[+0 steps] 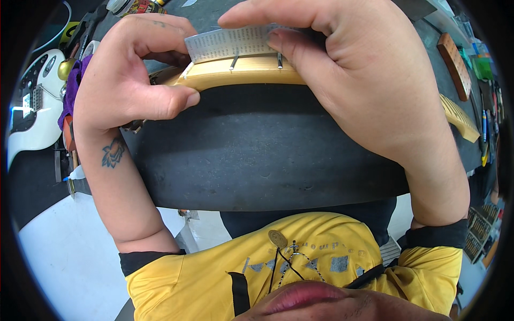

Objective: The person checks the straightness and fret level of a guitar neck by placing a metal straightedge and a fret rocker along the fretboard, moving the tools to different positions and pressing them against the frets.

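Observation:
A pale wooden guitar neck (243,78) lies across the far part of the dark work surface, with metal frets showing across it. On edge along the neck stands a thin silver plate (227,44) covered in rows of small print. My left hand (126,69) is wrapped round the neck near its left end, thumb on the near side and fingers behind, partly hidden. My right hand (353,59) pinches the plate's right part, thumb on its near face and index finger above. The neck's middle is hidden under this hand.
The dark work surface (257,155) curves before me. A white electric guitar (37,101) is at the left, beside a purple cloth (80,80). A jar (131,6) stands at the far left. On the right are a brown wooden block (454,64) and several pens and tools.

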A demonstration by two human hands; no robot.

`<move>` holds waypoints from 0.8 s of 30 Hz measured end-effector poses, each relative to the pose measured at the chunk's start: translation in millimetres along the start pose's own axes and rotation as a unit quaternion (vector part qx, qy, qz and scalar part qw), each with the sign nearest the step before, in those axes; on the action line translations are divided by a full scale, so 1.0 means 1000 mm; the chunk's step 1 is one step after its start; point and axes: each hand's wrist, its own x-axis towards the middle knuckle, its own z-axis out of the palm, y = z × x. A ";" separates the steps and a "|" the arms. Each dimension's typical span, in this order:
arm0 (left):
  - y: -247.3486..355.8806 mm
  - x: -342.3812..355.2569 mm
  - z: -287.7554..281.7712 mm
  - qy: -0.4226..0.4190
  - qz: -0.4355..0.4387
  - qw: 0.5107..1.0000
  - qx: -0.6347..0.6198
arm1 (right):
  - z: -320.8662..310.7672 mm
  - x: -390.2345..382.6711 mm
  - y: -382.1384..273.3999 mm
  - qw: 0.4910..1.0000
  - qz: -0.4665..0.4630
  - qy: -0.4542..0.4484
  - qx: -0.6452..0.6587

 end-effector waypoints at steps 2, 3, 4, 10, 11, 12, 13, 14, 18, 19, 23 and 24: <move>0.000 0.001 0.000 0.001 0.002 1.000 -0.001 | 0.000 0.000 0.000 1.000 0.000 0.000 0.000; 0.001 0.002 0.000 -0.002 0.000 1.000 -0.008 | -0.001 0.000 0.000 1.000 0.000 0.001 -0.001; 0.001 0.001 0.000 -0.003 -0.001 1.000 -0.011 | 0.000 0.000 -0.001 1.000 0.000 0.000 -0.002; 0.012 0.008 0.012 0.065 0.012 0.997 -0.038 | 0.001 0.000 -0.001 1.000 0.000 -0.003 -0.003; 0.015 0.010 0.014 0.086 0.011 0.995 -0.052 | 0.001 0.000 -0.001 1.000 0.000 -0.004 -0.004; 0.015 0.010 0.015 0.088 0.010 0.994 -0.058 | 0.001 0.000 0.000 1.000 0.000 -0.003 -0.004; 0.012 0.008 0.013 0.090 0.009 0.994 -0.060 | 0.000 0.000 -0.001 1.000 0.000 -0.003 -0.004; 0.010 0.006 0.012 0.092 0.008 0.994 -0.063 | 0.000 0.001 -0.002 1.000 -0.001 -0.004 -0.005; -0.006 -0.005 0.005 0.062 0.016 0.997 -0.033 | 0.001 0.002 -0.004 1.000 -0.004 -0.005 -0.004; -0.004 -0.003 0.005 0.055 0.014 0.998 -0.034 | 0.001 0.003 -0.004 1.000 -0.004 -0.006 -0.005; 0.007 0.005 0.004 0.034 -0.011 0.999 -0.018 | 0.000 0.002 -0.005 1.000 -0.003 -0.008 -0.010; 0.007 0.006 0.006 0.051 -0.005 0.999 -0.016 | 0.000 0.001 -0.006 1.000 -0.004 -0.008 -0.013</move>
